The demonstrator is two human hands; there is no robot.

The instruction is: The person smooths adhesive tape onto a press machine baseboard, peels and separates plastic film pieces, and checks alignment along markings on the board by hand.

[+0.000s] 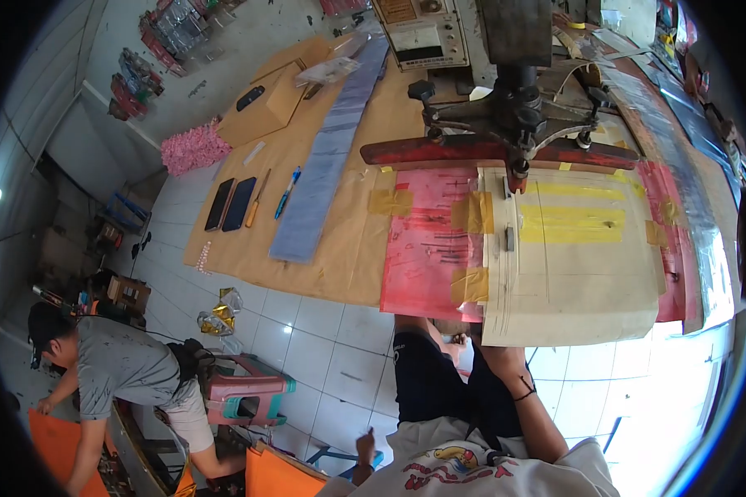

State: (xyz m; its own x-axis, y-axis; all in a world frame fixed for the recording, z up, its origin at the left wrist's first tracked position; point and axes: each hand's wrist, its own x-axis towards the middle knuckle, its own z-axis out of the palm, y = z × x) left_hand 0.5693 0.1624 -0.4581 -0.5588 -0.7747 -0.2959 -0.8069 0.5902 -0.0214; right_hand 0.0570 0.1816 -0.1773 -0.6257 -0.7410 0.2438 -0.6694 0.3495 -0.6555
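Note:
My left hand is low by my side, near an orange sheet stack. Its fingers point up, and I see nothing in them. My right hand, with a dark bracelet at the wrist, reaches to the front edge of a tan board; its fingers are hidden there. Yellow tape strips lie on the board. Beneath it shows a pink-red sheet, held with brown tape. Above hangs a press head with a long red bar.
A brown-covered table bears a bluish plastic strip, two phones, a screwdriver, a blue pen and a cardboard box. At left, another person bends over orange sheets beside a stool.

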